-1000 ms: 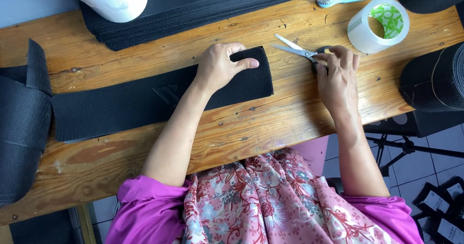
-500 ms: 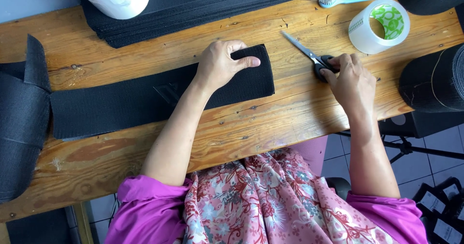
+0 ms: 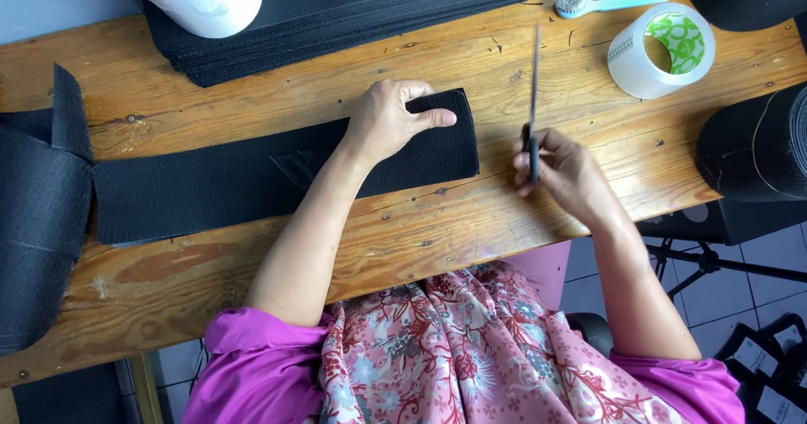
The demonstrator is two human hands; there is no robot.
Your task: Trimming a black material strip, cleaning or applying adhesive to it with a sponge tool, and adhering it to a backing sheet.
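Left hand [image 3: 391,121] flat on black strip [image 3: 252,180]; right hand [image 3: 565,172] gripping scissors [image 3: 534,96].
Blades point away from the fingers, seemingly closed; tape roll [image 3: 664,50] lies beyond.

Black fabric strip [image 3: 252,180]: long, flat, textured weave, laid lengthwise along the wooden table [image 3: 471,239]. Its right end is rounded and pinned flat under the left hand [image 3: 391,121].

Scissors [image 3: 533,96]: dark handles enclosed in the right hand [image 3: 567,172], blades together, pointing away from the person, raised just right of the strip's end.
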